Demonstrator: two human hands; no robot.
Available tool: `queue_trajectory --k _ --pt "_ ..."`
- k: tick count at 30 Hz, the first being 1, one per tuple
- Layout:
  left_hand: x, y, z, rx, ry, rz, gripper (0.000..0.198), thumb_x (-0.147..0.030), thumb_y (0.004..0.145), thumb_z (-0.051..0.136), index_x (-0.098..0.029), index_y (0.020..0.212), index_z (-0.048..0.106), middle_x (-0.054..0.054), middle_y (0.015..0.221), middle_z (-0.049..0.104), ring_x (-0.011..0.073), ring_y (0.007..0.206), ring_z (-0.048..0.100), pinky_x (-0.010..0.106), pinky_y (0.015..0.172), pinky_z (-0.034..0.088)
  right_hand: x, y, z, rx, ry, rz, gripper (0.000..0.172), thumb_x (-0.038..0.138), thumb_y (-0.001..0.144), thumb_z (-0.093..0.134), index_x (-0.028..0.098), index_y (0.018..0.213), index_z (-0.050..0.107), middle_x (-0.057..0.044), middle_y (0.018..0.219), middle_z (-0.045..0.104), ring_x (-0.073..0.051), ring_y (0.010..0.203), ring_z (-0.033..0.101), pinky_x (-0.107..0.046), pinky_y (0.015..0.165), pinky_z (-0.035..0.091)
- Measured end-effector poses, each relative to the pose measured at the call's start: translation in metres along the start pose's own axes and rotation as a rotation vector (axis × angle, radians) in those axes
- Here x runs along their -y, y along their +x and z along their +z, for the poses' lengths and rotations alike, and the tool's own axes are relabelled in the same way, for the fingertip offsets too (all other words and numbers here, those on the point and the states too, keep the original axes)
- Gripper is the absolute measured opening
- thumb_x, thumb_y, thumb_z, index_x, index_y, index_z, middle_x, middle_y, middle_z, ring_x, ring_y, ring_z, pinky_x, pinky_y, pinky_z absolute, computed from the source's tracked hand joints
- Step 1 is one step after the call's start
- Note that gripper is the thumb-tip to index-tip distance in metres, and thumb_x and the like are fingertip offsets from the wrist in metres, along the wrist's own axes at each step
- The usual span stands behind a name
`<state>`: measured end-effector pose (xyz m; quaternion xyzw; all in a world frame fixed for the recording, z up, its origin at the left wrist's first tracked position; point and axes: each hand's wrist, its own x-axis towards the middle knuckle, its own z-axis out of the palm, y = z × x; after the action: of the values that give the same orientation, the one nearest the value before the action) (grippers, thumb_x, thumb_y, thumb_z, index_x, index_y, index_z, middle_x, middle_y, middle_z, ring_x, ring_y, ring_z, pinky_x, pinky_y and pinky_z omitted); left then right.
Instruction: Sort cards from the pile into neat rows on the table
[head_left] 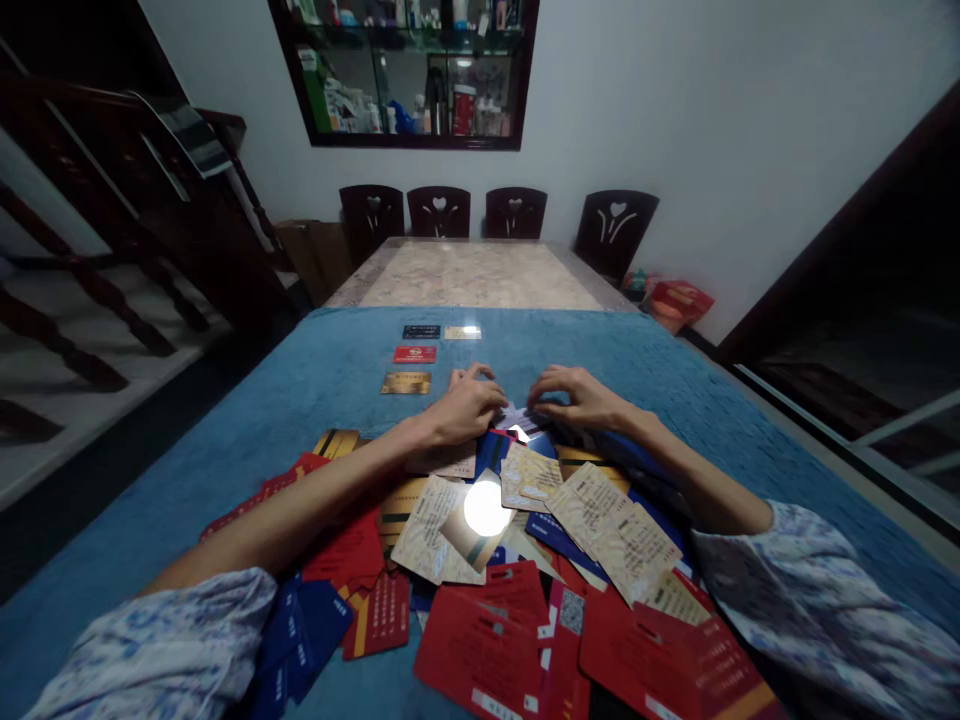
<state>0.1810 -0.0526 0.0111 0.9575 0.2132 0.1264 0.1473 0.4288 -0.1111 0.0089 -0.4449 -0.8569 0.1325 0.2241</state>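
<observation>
A large heap of plastic cards (495, 610) in red, blue, gold and cream lies spread between my forearms on the blue cloth. At the far edge of the heap, my left hand (471, 402) has its fingers curled at the left side of a pale card (521, 420). Facing it, my right hand (571, 396) bends its fingers onto the right side of that card. Fingertips partly hide the card's edges. Beyond my left hand lie a gold card (406, 383), a red card (415, 354), a black card (421, 332) and a cream-gold card (463, 333), set apart from each other.
A blue cloth (300, 370) covers the near part of the table; its far stone top (487, 270) is bare. Several dark chairs (515, 212) stand behind it. A stair railing (82, 190) is at left, a red bag (681, 297) at right.
</observation>
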Motion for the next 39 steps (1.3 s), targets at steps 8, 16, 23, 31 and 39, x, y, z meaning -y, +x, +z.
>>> queue_trajectory --k 8,16,23,31,39 --pt "-0.012 -0.005 0.003 0.144 0.036 0.112 0.045 -0.001 0.081 0.047 -0.023 0.108 0.076 0.007 0.124 0.074 0.032 0.133 0.04 0.055 0.107 0.027 0.0 -0.004 0.004 0.103 0.013 -0.066 0.013 0.028 0.089 0.068 0.021 0.093 0.079 -0.009 0.102 0.076 -0.024 0.097 0.065 -0.045 0.096 0.045" --pt "-0.015 -0.003 -0.004 0.238 0.142 0.09 0.053 0.0 0.075 0.046 -0.022 0.116 0.072 0.009 0.138 0.067 0.0348 0.14 0.037 0.056 0.106 0.028 -0.009 -0.002 0.008 0.102 -0.017 -0.027 0.019 0.029 0.092 0.067 0.022 0.104 0.08 -0.011 0.109 0.074 -0.025 0.102 0.063 -0.048 0.098 0.045" --pt "-0.006 0.003 0.002 0.231 0.152 0.004 0.038 -0.008 0.091 0.045 -0.02 0.117 0.07 0.01 0.143 0.064 0.0335 0.142 0.037 0.056 0.108 0.029 -0.014 -0.003 0.009 0.084 -0.03 0.032 0.025 0.035 0.092 0.067 0.022 0.11 0.078 -0.012 0.117 0.073 -0.028 0.106 0.063 -0.05 0.101 0.044" --pt "0.0 0.006 0.004 0.213 0.118 -0.099 0.03 -0.024 0.101 0.044 -0.021 0.112 0.072 0.01 0.132 0.068 0.0325 0.137 0.042 0.055 0.109 0.032 -0.013 -0.003 0.008 0.101 -0.02 0.07 0.038 0.042 0.09 0.069 0.02 0.12 0.076 -0.014 0.124 0.072 -0.03 0.113 0.063 -0.048 0.103 0.044" --pt "0.0 0.007 0.004 0.139 0.124 -0.136 0.028 -0.025 0.098 0.052 -0.021 0.114 0.075 0.012 0.125 0.07 0.0321 0.131 0.049 0.052 0.105 0.039 -0.011 -0.002 0.01 0.058 -0.022 0.062 0.031 0.037 0.096 0.061 0.021 0.116 0.077 -0.013 0.117 0.074 -0.027 0.107 0.064 -0.047 0.1 0.047"
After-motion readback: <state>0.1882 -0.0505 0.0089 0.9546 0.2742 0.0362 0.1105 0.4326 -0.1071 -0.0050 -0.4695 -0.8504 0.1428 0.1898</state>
